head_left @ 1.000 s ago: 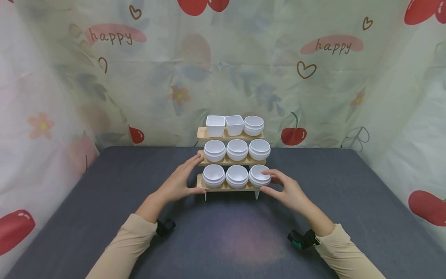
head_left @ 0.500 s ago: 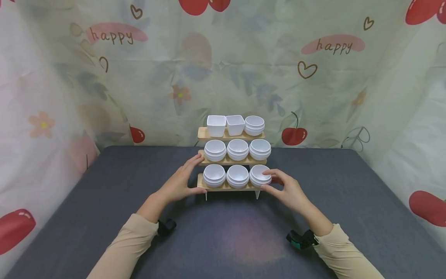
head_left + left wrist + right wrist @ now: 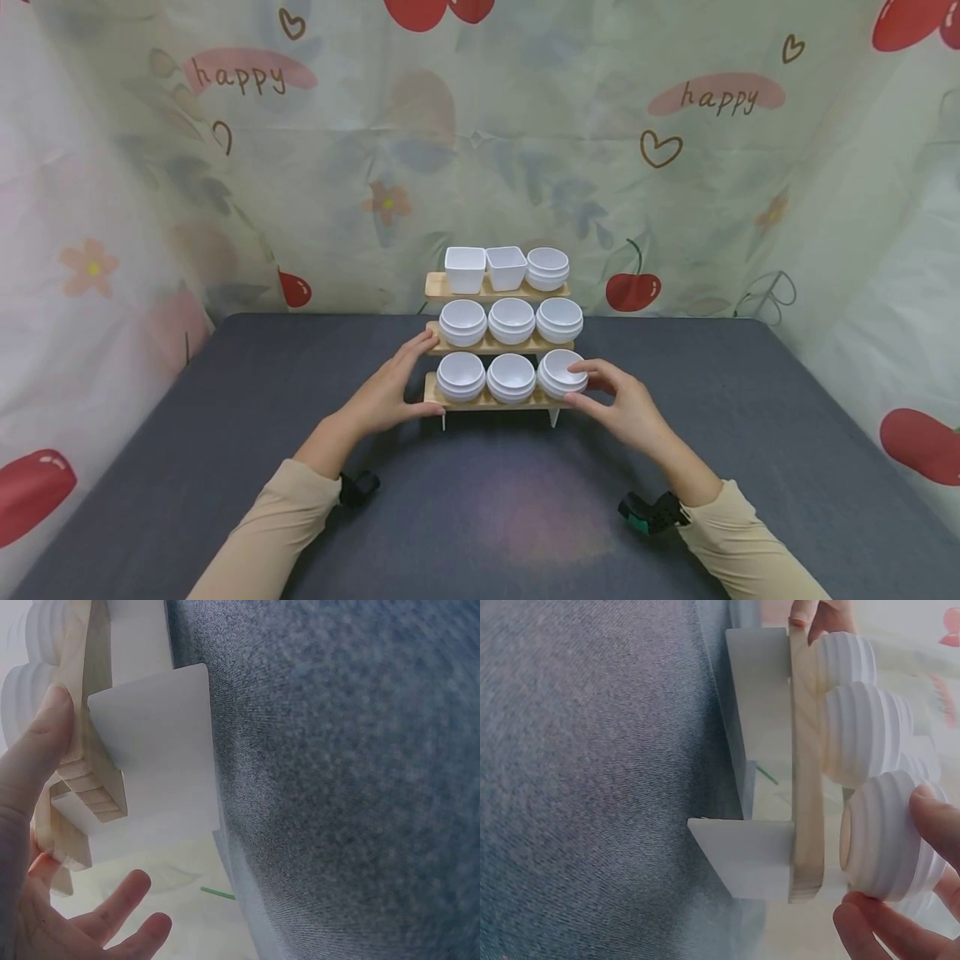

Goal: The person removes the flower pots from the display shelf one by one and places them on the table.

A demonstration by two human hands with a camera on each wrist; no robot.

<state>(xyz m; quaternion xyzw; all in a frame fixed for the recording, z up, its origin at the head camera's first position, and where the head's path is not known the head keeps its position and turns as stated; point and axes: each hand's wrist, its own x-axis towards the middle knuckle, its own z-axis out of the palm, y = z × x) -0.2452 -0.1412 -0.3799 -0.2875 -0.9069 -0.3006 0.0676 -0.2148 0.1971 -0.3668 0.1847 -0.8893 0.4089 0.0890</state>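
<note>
My right hand [image 3: 626,408] pinches a ribbed white round bowl [image 3: 889,832] between thumb and fingers, at the right end of the lowest tier. In the right wrist view its base is tilted and stands apart from the board. My left hand [image 3: 382,387] holds the left end of a three-tier wooden display stand [image 3: 431,390], thumb on the lowest board and a fingertip at the middle board; its other fingers stick out loosely in the left wrist view. Two more round bowls [image 3: 461,377] sit beside the pinched one on the lowest tier.
The middle tier carries a row of round white bowls [image 3: 512,322]. On the top tier stand two square white cups [image 3: 465,271] and a round bowl [image 3: 547,269]. White legs [image 3: 161,742] support the stand on a dark grey tabletop [image 3: 480,500]. A patterned curtain [image 3: 480,167] hangs behind.
The pinched bowl has risen slightly and shifted a little right, together with my right hand. My left hand and the stand have stayed in place.
</note>
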